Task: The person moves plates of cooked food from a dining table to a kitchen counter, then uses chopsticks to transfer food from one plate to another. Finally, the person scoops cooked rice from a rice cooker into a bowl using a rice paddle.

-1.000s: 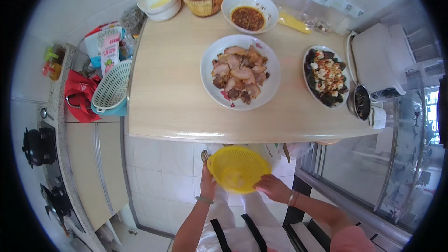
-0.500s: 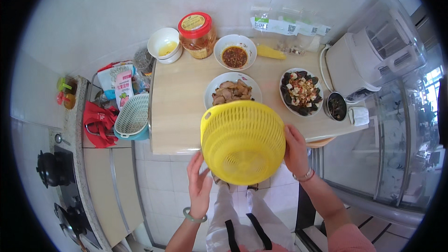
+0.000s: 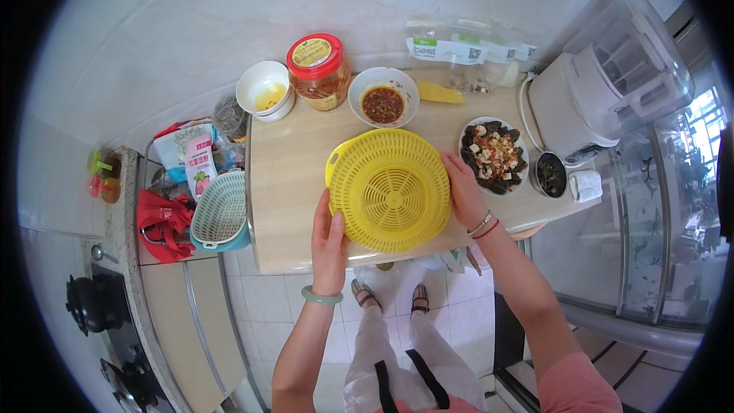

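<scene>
Both the left hand and right hand flank the basket over the table, half-curled, firmness of hold unclear; even support from each side should keep it level.

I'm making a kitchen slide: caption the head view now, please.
Left hand and right hand flank a yellow colander, with a sauce bowl beyond.

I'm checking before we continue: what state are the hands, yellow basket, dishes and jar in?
Yellow basket: roughly level over the table
Left hand: at basket's left rim
Right hand: at basket's right rim
Jar: red lid on
Sauce bowl: partly filled
White bowls: stacked, yellow liquid in top one
Oval plate: loaded with food
Metal bowl: dark contents
</scene>
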{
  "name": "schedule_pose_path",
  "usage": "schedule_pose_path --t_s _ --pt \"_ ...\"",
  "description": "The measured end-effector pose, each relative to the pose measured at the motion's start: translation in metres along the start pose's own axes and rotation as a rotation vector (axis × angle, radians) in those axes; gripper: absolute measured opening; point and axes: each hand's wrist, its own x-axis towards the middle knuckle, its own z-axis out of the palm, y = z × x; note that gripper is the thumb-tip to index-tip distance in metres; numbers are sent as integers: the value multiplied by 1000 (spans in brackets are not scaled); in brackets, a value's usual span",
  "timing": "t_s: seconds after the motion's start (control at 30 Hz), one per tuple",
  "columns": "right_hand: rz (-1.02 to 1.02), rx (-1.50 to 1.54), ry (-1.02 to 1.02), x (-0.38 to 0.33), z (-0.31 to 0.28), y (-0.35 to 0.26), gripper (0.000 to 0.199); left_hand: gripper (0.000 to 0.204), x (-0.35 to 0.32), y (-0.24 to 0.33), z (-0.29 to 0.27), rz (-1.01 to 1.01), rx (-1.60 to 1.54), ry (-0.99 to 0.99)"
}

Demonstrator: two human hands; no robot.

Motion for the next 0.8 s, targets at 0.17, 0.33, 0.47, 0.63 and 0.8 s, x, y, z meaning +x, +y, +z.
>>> schedule_pose_path --t_s 0.17,0.33,0.47,0.63,0.8 --pt "12 6 -17 0 9 9 24 56 8 -1 -16 -10 -86 27" --pt "43 37 -12 -9 34 32 23 49 2 15 -39 32 -30 70" --pt "-36 -183 27 5 41 40 23 49 7 23 -47 32 62 122" --pt "-318 -632 100 11 55 33 22 49 14 24 -50 57 176 174" --pt "-624 -1043 109 13 50 34 20 48 19 27 -46 180 485 243"
